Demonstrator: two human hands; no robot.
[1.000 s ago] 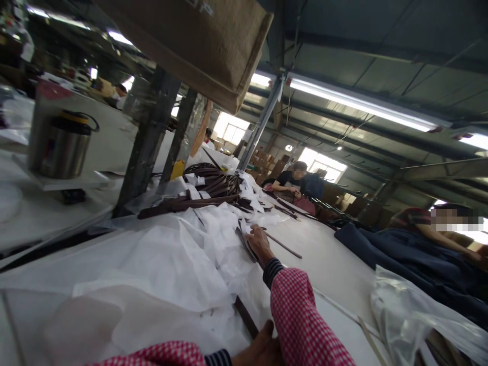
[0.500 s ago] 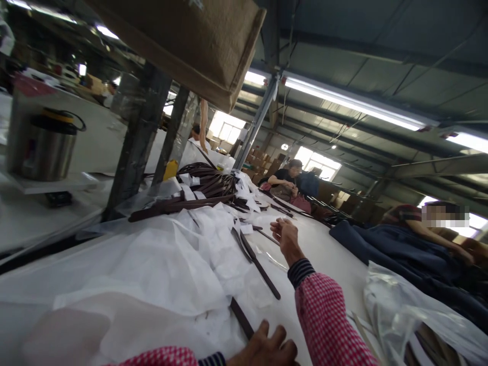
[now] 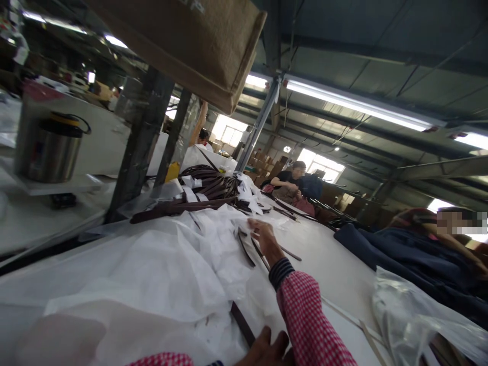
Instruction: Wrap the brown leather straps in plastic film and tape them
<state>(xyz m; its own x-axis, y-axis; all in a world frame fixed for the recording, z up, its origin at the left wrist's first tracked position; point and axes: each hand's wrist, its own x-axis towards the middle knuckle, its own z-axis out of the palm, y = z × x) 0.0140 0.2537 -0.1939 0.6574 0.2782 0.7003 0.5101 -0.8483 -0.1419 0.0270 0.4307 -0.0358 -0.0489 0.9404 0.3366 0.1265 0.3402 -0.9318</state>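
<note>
My right hand point(image 3: 263, 235), in a red checked sleeve, reaches out over the white table point(image 3: 328, 264) and rests with its fingers on dark brown straps point(image 3: 244, 246) lying at the edge of crumpled white sheeting point(image 3: 152, 269). The fingers point away from me and look loosely spread; nothing clearly sits in them. My left hand point(image 3: 267, 348) lies at the bottom edge, fingers apart, pressing on the near end of another dark strap point(image 3: 241, 323). A heap of dark straps point(image 3: 213, 188) lies farther back on the sheeting.
A steel flask point(image 3: 51, 147) stands on a shelf at left beside dark posts point(image 3: 139, 147). A brown bag point(image 3: 198, 40) hangs overhead. Dark blue cloth point(image 3: 400, 254) and a clear plastic bag point(image 3: 415, 315) lie at right. Other people work at the far end and right.
My right hand, raised above the table half a second ago, has come down to the left onto the straps. The left hand has slid slightly lower in view.
</note>
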